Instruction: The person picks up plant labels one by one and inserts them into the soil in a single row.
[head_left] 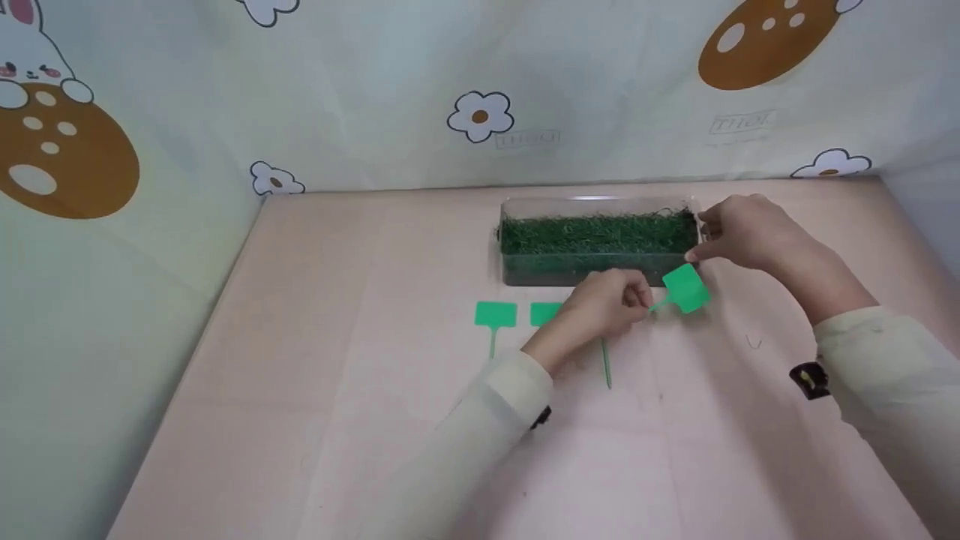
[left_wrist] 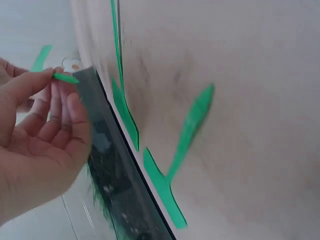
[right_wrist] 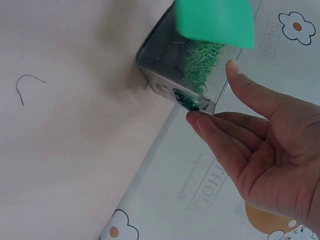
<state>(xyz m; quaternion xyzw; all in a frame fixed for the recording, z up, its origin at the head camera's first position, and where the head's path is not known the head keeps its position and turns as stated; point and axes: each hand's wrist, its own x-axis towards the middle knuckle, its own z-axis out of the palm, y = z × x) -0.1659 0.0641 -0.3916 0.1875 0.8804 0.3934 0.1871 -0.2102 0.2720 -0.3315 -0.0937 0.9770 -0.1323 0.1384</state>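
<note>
My left hand (head_left: 604, 300) pinches the stem of a green plant label (head_left: 685, 289) between thumb and fingertips, its square head tilted up to the right near the tray's front corner. The pointed stem end shows past the fingers in the left wrist view. My right hand (right_wrist: 270, 130) holds the right end of a clear rectangular tray (head_left: 600, 271), fingers outside the end wall, thumb by the rim. Green artificial-looking grass (head_left: 600, 232) fills the tray. Two more green labels (head_left: 495, 313) lie flat in front of it; a further label's stem (head_left: 606, 364) pokes out below the left hand.
A pinkish table surface (head_left: 285, 360) spreads around the tray. Close behind stands a pale patterned backdrop (head_left: 375, 105) with flowers and rabbits. A thin dark curved strand (right_wrist: 25, 82) lies on the table, right of the tray.
</note>
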